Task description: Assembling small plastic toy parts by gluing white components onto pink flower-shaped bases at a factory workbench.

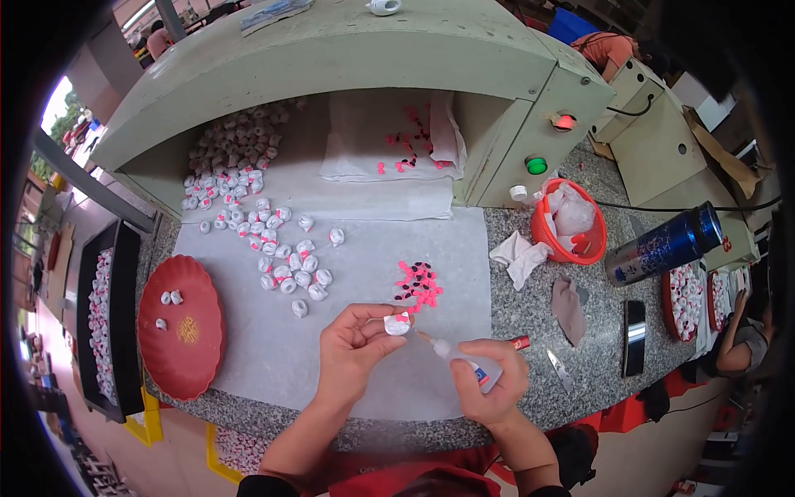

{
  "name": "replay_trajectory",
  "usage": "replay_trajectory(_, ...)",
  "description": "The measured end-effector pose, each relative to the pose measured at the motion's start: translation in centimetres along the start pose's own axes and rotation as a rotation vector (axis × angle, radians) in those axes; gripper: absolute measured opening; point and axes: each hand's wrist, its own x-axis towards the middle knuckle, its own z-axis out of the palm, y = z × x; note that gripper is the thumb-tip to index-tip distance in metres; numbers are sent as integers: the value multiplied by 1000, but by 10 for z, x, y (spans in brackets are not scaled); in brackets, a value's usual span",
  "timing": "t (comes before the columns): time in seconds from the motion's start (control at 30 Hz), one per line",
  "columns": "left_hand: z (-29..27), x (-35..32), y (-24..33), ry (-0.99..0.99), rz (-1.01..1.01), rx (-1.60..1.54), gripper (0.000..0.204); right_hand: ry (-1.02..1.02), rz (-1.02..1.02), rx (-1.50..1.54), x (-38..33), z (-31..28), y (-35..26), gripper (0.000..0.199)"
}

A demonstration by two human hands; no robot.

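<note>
Pinched in the fingers of my left hand (pixel 352 344) is a small white rounded piece (pixel 397 324) with a pink patch on top. My right hand (pixel 490 385) grips a clear squeeze bottle (pixel 476 369) with a narrow nozzle. The nozzle tip points at the white piece; whether it touches cannot be made out. Just beyond my hands lies a loose pile of small pink and black bits (pixel 420 284) on white paper (pixel 364 381). Several similar white pieces (pixel 286 257), some with pink on them, are scattered farther left and heaped inside the hooded box.
A red scalloped plate (pixel 184 381) and a black tray (pixel 124 389) are at the left. The pale green hooded box (pixel 348 62) stands behind. At right are a red basket (pixel 545 224), blue bottle (pixel 662 246), phone (pixel 634 338), blade (pixel 561 370) and grey cloth (pixel 568 310).
</note>
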Motion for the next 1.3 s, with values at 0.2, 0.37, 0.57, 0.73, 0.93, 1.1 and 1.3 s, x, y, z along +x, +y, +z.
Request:
replay_trajectory(0.2, -2, 0, 0, 1, 21, 6, 32, 0, -17, -36, 1, -1, -1, 20)
replay_trajectory(0.37, -1, 1, -1, 12, 19, 16, 33, -20, 2, -7, 2, -1, -4, 18)
replay_trajectory(0.57, 2, 3, -1, -6, 16, 28, 34, -39, 61, 63, 4, -2, -3, 19)
replay_trajectory(0.73, -2, 1, 5, 35, 36, 37, 33, 0, 674, 383, 6, 4, -3, 16)
replay_trajectory(0.93, -14, 10, 9, 211, 109, 25, 32, -163, 747, 437, 10, 32, 51, 18)
replay_trajectory(1.1, -21, 14, 12, 307, 123, 38, 35, -336, 306, -225, 9, 59, 56, 20)
replay_trajectory(1.3, -21, 13, 7, 260, 112, 21, 36, -351, 134, -409, 12, 53, 54, 12)
